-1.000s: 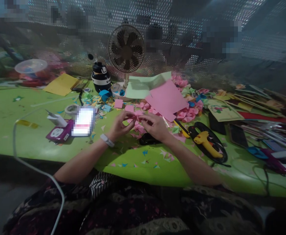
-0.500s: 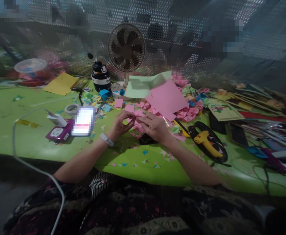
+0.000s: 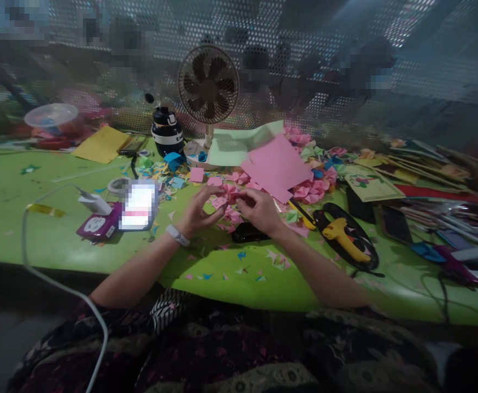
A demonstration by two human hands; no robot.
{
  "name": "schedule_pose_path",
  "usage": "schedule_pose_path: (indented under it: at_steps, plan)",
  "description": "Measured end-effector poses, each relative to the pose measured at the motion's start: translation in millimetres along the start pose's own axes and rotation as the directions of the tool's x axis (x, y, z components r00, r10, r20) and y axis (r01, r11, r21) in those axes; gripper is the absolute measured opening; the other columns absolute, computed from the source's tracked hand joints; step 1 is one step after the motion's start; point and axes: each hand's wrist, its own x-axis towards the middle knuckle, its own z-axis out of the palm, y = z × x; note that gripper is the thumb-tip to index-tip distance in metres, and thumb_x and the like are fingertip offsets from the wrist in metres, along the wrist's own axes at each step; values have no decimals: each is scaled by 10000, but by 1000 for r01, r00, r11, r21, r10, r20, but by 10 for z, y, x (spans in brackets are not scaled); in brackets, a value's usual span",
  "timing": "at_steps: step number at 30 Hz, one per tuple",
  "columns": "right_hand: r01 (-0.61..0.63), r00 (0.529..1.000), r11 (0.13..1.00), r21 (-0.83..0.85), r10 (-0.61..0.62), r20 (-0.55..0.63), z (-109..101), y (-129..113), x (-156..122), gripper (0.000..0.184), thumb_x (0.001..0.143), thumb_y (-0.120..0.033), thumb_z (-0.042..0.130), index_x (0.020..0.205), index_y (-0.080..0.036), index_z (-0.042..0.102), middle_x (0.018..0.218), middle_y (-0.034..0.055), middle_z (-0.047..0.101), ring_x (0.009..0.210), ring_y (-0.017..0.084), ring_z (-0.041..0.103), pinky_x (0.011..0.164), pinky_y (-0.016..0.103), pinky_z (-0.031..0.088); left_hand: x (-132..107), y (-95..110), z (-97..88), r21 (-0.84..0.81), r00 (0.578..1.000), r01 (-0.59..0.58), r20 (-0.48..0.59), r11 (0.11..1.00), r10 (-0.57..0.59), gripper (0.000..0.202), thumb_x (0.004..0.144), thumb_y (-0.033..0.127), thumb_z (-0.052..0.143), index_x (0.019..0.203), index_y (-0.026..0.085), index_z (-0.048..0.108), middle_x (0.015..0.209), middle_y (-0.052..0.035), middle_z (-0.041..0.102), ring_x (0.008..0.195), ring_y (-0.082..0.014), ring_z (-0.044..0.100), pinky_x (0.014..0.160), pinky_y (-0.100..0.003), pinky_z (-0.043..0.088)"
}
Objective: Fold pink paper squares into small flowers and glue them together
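Between my two hands, over the middle of the green table, is a pink paper flower (image 3: 229,192). My left hand (image 3: 201,210), with a white band on its wrist, pinches the flower's left side between thumb and fingers. On the other side my right hand (image 3: 259,210) grips the flower's right edge with bent fingertips. Loose pink paper pieces (image 3: 232,216) lie just below the flower. Behind the hands rests a large pink sheet (image 3: 277,164), partly over a pale green sheet (image 3: 242,144). A black object (image 3: 247,233), perhaps a stapler, sits under my right hand.
A yellow glue gun (image 3: 345,240) lies on a black holder to the right, beside a yellow cutter (image 3: 304,214). At left are a lit phone (image 3: 139,204) and a purple power strip (image 3: 99,224) with a white cable. A fan (image 3: 208,84) and a dark flask (image 3: 167,134) stand behind.
The fingers of both hands have shifted around the pink flower, and more of its petals now show between them. The view has tilted slightly; the other things lie as before.
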Motion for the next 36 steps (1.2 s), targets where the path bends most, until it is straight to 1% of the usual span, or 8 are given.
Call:
schedule_pose_path:
  at_steps: [5,9,12,16,24,30,33,36]
  plan:
    - [51,997,997,-56,-54,-55,6,126,13,207,914,-254,552,1010,-181,720,983,84,763,857,207,690,771,332,532,-23,1,-7,-109,991,107,-63,988,-115,267,898,243,656,1153,191,598,1141,-115,689,1145,-238,660,1007,-434,539]
    - [146,984,970,-194,-163,-76,-12,196,30,239,957,-236,519,1060,-183,728,1042,100,765,944,227,704,821,348,541,-21,-94,14,-174,927,300,-179,938,-330,299,918,314,656,1191,201,609,1183,-121,661,1140,-217,651,1024,-421,535]
    - [192,976,936,-295,-215,-47,0,204,24,246,981,-228,508,1074,-191,733,1041,98,767,961,228,705,825,343,543,-35,-182,47,-213,888,433,-66,876,-456,331,895,407,681,1149,196,669,1136,-117,691,1051,-209,680,936,-390,578]
    - [199,976,911,-361,-217,-9,44,187,-3,252,1007,-241,486,1084,-211,724,1051,87,760,968,220,698,839,339,545,-71,-209,107,-235,878,477,72,847,-474,284,875,470,672,881,192,732,876,-72,732,832,-190,691,788,-340,590]
    - [201,974,926,-319,-224,-36,20,195,22,244,997,-222,477,1064,-201,711,1034,92,749,988,217,686,866,334,536,-28,-39,64,-210,881,472,89,856,-464,297,862,465,692,788,180,731,774,-66,738,736,-177,663,684,-299,535]
    - [47,953,966,-254,-120,-277,-381,116,167,198,943,-235,523,1011,-207,708,997,83,740,886,216,677,817,358,547,-12,10,61,-201,906,424,110,883,-410,327,900,478,653,762,194,737,745,-73,748,696,-183,678,661,-306,532]
    - [-46,885,966,-254,-79,-459,-742,158,303,213,961,-268,501,1024,-199,693,997,84,722,837,210,664,777,368,548,-14,14,69,-191,916,400,116,897,-384,312,912,455,647,757,201,738,751,-72,753,693,-183,681,666,-310,536]
    - [-193,773,929,-317,-55,-631,-1135,332,536,236,993,-303,472,1042,-182,668,1024,118,708,868,216,645,810,368,532,-24,12,75,-172,928,370,108,913,-356,291,916,425,646,755,202,738,749,-72,751,693,-186,682,665,-314,536]
